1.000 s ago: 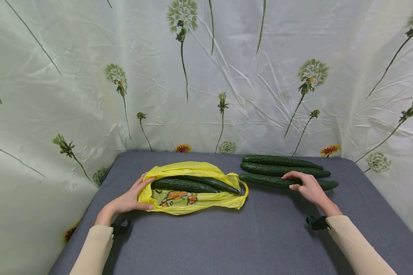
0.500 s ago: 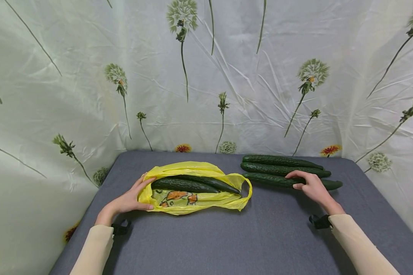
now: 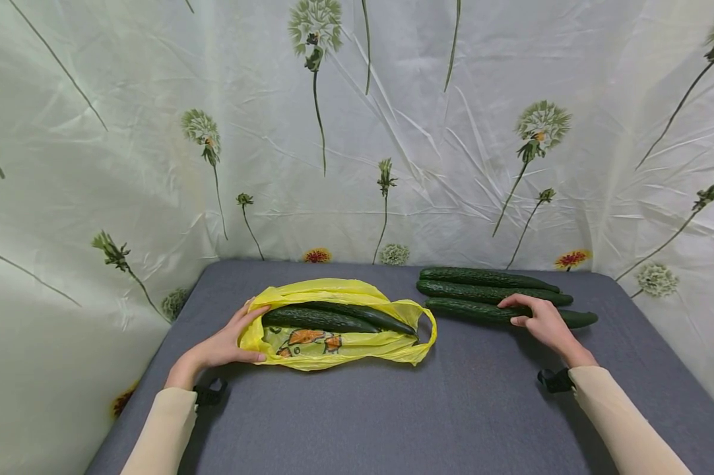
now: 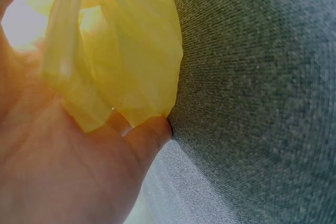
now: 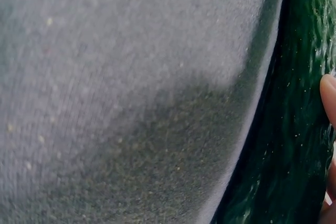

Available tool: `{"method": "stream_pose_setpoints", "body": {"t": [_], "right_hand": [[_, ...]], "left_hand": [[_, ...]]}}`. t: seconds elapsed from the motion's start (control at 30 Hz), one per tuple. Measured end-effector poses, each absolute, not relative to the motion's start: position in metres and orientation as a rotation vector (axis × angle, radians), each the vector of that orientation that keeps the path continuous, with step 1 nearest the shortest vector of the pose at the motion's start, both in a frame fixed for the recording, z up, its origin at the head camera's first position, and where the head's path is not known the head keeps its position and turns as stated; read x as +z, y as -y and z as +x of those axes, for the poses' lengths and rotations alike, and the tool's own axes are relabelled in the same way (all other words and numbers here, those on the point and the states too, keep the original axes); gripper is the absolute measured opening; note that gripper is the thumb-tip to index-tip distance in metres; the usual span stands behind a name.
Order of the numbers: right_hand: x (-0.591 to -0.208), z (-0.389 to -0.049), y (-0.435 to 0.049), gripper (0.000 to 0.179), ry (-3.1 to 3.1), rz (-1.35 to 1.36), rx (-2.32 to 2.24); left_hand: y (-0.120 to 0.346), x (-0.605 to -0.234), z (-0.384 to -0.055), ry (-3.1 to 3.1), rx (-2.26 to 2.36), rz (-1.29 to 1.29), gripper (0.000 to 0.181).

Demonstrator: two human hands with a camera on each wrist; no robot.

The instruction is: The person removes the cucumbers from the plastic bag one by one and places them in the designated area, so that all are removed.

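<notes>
At the left, a yellow plastic bag (image 3: 342,287) lies on its side, its mouth spread so that dark green cucumbers (image 3: 318,319) show inside. My left hand (image 3: 223,344) holds the bag's left end, thumb at the near rim and fingers at the far side. The left wrist view shows the thumb (image 4: 152,135) against the yellow film. On the right, my right hand (image 3: 547,328) grips the nearest loose cucumber (image 3: 466,310) from above, right of its middle. That cucumber (image 5: 294,103) fills the right edge of the right wrist view, with fingertips beside it.
Two more cucumbers, a middle one (image 3: 482,291) and a far one (image 3: 487,277), lie side by side behind the held one. A looped bag handle (image 3: 433,330) points toward them. The grey table (image 3: 363,422) meets a floral cloth backdrop (image 3: 357,218) behind.
My right hand and its cucumber have shifted slightly right, away from the bag. The bag's handle loop has moved a little right too. My left hand has stayed put.
</notes>
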State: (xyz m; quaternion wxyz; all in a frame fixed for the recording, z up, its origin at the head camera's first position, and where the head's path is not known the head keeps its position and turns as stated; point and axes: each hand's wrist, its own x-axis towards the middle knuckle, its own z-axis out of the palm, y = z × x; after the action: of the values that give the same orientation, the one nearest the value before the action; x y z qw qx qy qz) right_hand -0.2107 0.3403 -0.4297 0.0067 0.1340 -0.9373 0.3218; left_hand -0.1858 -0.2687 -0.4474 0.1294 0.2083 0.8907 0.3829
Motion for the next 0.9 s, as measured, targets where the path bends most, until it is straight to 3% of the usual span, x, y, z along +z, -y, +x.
{"method": "stream_pose_setpoints", "body": {"t": [0.9], "right_hand": [[-0.437,-0.223,-0.349,0.031,2.952,0.425,0.918]], "left_hand": [[0.267,-0.447,-0.184,-2.599,1.120,0.623,0.091]]}}
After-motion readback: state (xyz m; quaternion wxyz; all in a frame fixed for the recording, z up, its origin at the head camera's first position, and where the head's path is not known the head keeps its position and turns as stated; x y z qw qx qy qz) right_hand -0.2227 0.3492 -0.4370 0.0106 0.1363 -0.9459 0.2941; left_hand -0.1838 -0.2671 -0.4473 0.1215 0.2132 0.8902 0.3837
